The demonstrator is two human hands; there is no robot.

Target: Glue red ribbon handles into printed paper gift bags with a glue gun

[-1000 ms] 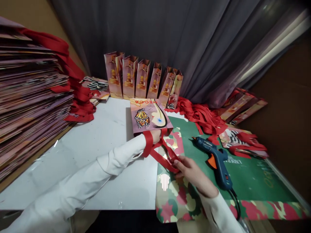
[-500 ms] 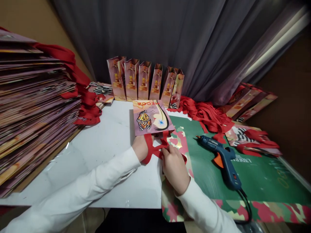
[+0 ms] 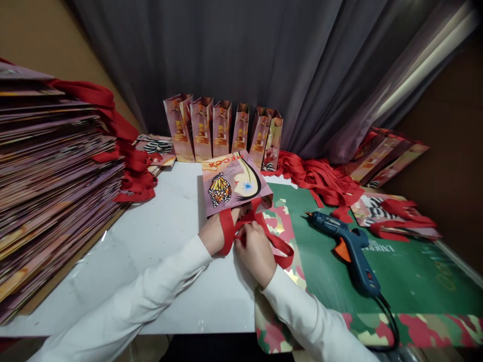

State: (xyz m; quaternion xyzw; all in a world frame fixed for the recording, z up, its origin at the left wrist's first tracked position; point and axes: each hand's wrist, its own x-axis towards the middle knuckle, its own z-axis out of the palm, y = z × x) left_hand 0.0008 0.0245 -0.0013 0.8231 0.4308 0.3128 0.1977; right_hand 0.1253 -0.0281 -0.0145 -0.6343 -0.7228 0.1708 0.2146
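Observation:
A paper gift bag (image 3: 236, 183) with a butterfly and a face printed on it lies on the white tabletop, its mouth toward me. My left hand (image 3: 212, 235) reaches into the mouth of the bag, so its fingers are hidden. A loop of red ribbon (image 3: 226, 229) from the bag drapes over my left wrist. Just outside the mouth, my right hand (image 3: 255, 251) is closed, thumb and fingers pinching red ribbon. Another ribbon loop (image 3: 284, 249) sticks out past the right hand.
A glue gun (image 3: 349, 251) lies on a green board (image 3: 324, 291) at right. Behind it is a heap of red ribbons (image 3: 313, 176). Several bags (image 3: 221, 130) stand along the curtain. A tall stack of flat bags (image 3: 56, 186) fills the left side.
My right hand has moved left, closer to my left hand, drawing ribbon with it. The bag has turned slightly and shifted a little left. My left hand stays inside its mouth.

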